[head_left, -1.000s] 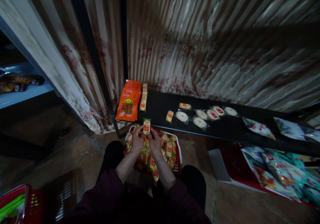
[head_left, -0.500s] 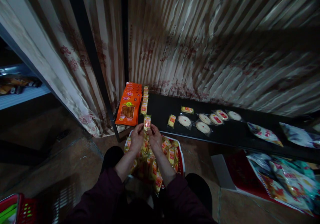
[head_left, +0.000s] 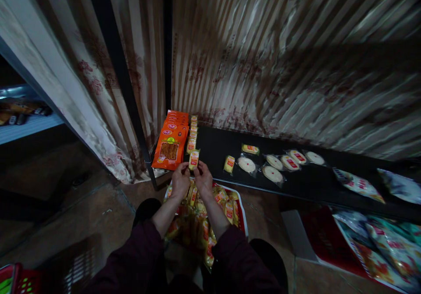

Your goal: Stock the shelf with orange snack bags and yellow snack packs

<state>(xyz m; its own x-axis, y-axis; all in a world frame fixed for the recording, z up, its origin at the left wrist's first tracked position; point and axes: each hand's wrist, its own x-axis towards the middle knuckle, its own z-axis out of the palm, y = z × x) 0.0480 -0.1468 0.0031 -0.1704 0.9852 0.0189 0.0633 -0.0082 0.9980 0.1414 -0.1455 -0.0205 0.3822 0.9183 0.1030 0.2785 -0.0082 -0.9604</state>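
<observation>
Dark sleeves [head_left: 134, 259] nearest, forearms reaching over a red basket [head_left: 244, 210] with a pale rim, set between the knees. Basket is loaded with yellow wrapped packets [head_left: 201, 226], piled loosely at mixed angles.

Past it, left hand [head_left: 180, 182] and right hand [head_left: 204, 181] come together, both grasping one held packet [head_left: 194, 159]: thumbs and fingertips pinch its near end from either side, label facing up. The held packet is at the shelf's front edge, just short of the row's near end; can't tell if its far end touches the shelf.

Handling, judged by looks: light, small enough for one hand. Filling probably soft and crumbly, so a hard squeeze could dent or break it. Glossy film looks slick; fingertips may slide. Best hold: lightly by the long sides, or by the near end as here, which leaves the far end free. Crimped wrapper ends are likely floppy, poor for steering.

Farther on: black shelf [head_left: 215, 143] with a row of yellow packets [head_left: 192, 135], orange bags [head_left: 169, 147] overlapping just left of it. Well right of the row, two loose yellow packets [head_left: 229, 164] near round white packs [head_left: 246, 165]. Striped curtain [head_left: 230, 75] hangs behind.
</observation>
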